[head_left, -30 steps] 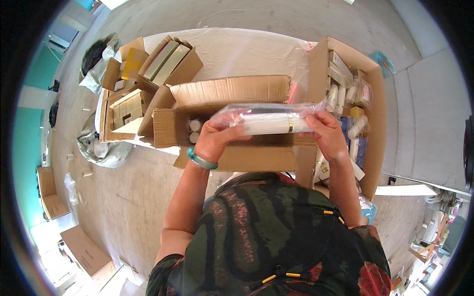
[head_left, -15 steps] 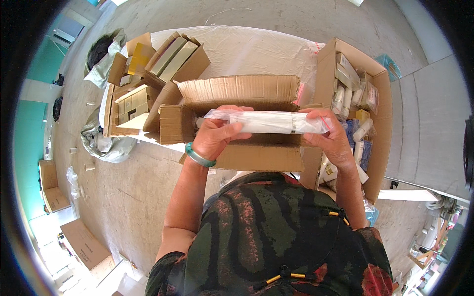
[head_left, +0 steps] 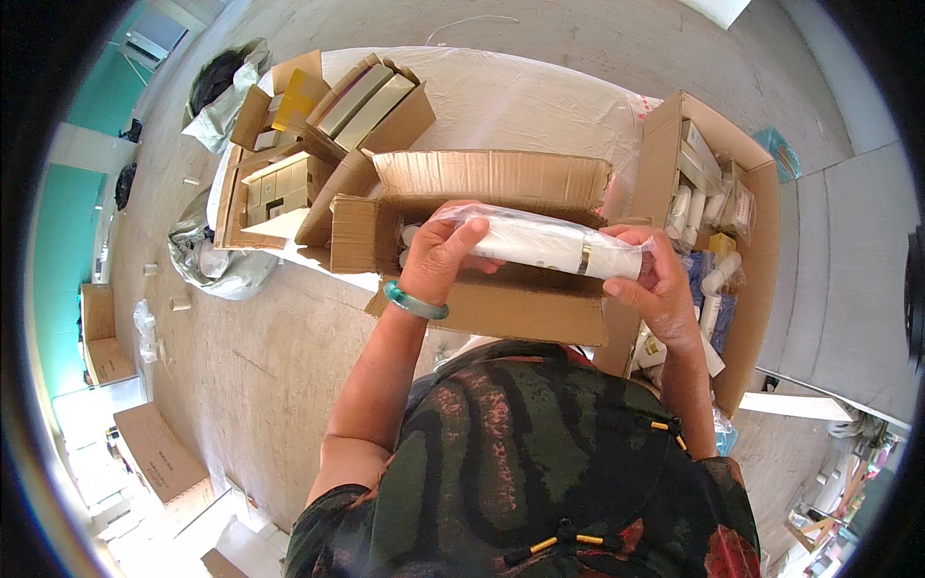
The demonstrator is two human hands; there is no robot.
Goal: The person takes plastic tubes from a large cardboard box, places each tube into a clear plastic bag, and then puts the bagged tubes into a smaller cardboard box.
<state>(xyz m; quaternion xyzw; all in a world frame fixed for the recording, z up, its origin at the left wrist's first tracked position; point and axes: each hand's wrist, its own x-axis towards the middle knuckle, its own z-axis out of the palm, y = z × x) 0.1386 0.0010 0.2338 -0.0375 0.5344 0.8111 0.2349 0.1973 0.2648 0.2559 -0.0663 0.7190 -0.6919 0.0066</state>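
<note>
A long white cylindrical bottle (head_left: 540,241) with a shiny gold band lies in a clear plastic sleeve, held crosswise between my hands. My left hand (head_left: 445,258), with a green bangle at its wrist, is closed round the left end, thumb on top. The right end is gripped by my right hand (head_left: 660,284), fingers behind and thumb below. Both hands are above an open cardboard box (head_left: 491,173) with its flaps spread. A few white pieces show at that box's left end; the bottle and my hands hide much of its inside.
On the right stands a tall carton (head_left: 756,318) of white tubes, bagged parts and small boxes. Cartons (head_left: 400,120) holding flat boxes crowd the left of the white-covered table (head_left: 520,96). Sacks (head_left: 222,265) and more boxes (head_left: 159,448) lie on the floor at left.
The bottle has tilted, its right end now lower, and its gold band shows more clearly. My right hand has shifted its hold at the sleeve's end. The whole view has moved slightly.
</note>
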